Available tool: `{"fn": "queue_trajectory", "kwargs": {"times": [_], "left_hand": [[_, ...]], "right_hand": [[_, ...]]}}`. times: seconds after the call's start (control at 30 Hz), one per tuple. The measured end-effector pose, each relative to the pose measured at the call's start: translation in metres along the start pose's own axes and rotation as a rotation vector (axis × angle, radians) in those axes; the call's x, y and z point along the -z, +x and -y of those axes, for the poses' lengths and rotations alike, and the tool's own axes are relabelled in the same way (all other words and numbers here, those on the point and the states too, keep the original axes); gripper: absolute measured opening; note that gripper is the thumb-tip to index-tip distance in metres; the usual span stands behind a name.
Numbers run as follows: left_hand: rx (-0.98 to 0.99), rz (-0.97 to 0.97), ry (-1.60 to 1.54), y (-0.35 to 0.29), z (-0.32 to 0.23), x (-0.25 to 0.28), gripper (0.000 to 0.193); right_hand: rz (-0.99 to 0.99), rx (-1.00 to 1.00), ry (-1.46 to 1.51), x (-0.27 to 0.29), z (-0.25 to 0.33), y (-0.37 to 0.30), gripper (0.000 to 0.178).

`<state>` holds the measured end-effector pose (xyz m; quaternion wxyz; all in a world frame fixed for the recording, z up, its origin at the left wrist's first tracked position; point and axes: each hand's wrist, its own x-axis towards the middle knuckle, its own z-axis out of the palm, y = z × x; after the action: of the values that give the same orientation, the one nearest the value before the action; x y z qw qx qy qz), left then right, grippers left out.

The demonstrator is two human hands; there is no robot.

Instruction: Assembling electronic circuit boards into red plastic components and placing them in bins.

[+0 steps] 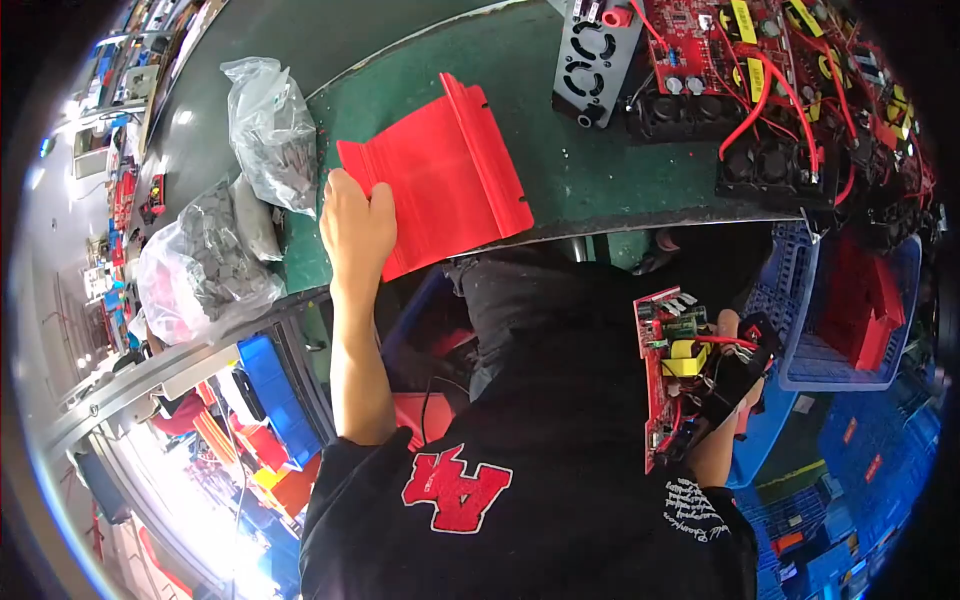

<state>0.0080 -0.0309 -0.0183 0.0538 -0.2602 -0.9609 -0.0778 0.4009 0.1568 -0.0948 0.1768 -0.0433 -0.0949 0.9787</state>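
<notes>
A red bent-metal cover with raised folded sides lies on the green workbench. My left hand grips its left edge, fingers wrapped over the fold and partly hidden. Off the bench's near edge, beside my body, my right hand is closed on a red circuit board. The board is tilted on edge and carries a yellow transformer, red wires and a black part along one side. Most of my right fingers are hidden behind it.
At the back right are piled several red circuit boards with fans and red cables. A grey vented panel stands beside them. Plastic bags of dark small parts sit on the left. A blue crate holds red covers at the right.
</notes>
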Motion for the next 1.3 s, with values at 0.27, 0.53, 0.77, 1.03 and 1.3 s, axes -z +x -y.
{"fn": "queue_trajectory", "kwargs": {"times": [0.27, 0.53, 0.77, 1.03, 1.3], "left_hand": [[0.031, -0.067, -0.128, -0.008, -0.013, -0.005, 0.030], [0.007, -0.047, -0.265, -0.012, -0.005, -0.005, 0.040], [0.193, -0.015, -0.100, -0.013, -0.029, 0.010, 0.044], [0.170, 0.052, 0.145, -0.008, -0.072, 0.054, 0.059], [-0.957, 0.040, 0.240, 0.122, -0.037, 0.003, 0.028]], "right_hand": [[-0.060, 0.025, -0.059, -0.005, -0.003, 0.008, 0.072], [-0.026, -0.011, -0.153, -0.002, 0.000, 0.007, 0.074], [-0.007, -0.012, 0.007, -0.023, -0.004, 0.022, 0.072], [-0.004, 0.057, -0.158, -0.013, 0.000, 0.028, 0.073], [-0.032, 0.002, -0.237, -0.049, -0.024, 0.033, 0.073]]}}
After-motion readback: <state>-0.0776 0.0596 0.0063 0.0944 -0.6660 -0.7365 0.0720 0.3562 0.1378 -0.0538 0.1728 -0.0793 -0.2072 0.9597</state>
